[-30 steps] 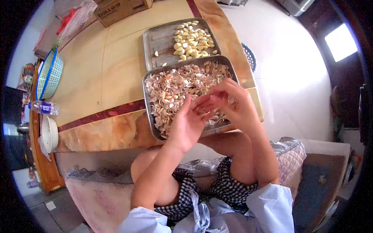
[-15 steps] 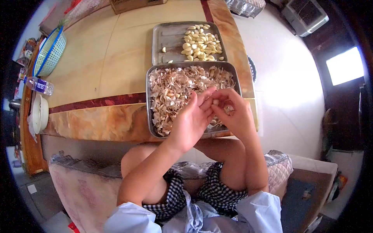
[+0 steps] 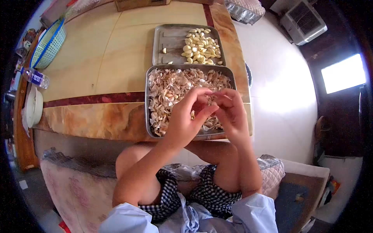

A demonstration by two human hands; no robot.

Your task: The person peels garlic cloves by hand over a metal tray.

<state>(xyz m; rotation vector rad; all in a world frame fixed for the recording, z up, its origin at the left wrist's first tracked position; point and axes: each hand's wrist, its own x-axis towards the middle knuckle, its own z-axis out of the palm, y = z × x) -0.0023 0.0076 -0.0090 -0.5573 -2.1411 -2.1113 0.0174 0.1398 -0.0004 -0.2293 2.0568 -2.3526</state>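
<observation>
Over the near tray [image 3: 147, 112], full of papery garlic skins [image 3: 163, 91], my two hands meet at the fingertips. My left hand [image 3: 186, 116] is closed with its fingers curled and thumb pressed toward the right fingers. My right hand [image 3: 233, 116] is closed in a pinch against it. Between the fingertips is a small pale garlic clove, mostly hidden by the fingers. Another yellowish clove [image 3: 192, 114] shows by the left palm. Beyond, a second metal tray [image 3: 171, 39] holds many peeled garlic cloves [image 3: 200, 46], with a couple lying apart on its left.
Both trays stand on a marble-patterned table [image 3: 116, 70]. At its left are a blue-rimmed basket [image 3: 50, 46], a plastic bottle [image 3: 37, 78] and a white basin [image 3: 35, 106]. A cardboard box [image 3: 142, 3] is at the far edge. My knees are below the near edge.
My left hand's outstretched fingers have curled in, and its thumb has come over to the right hand's fingertips. The view has shifted slightly.
</observation>
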